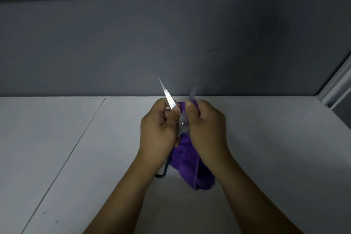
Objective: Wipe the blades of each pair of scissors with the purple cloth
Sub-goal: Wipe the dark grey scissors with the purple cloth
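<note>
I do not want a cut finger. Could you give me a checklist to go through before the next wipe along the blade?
1. Scissors opened wide: ok, the blades stand in a V.
2. Tips pointing away from the body: ok.
3. Purple cloth between right hand and right blade: ok, the cloth is wrapped round the blade's base.
4. Left hand grip firm: ok, it holds the scissors at the base of the left blade.
5. Bare left fingers off the sharp edge: cannot tell.
6. Right blade clean: cannot tell, it is blurred.
</note>
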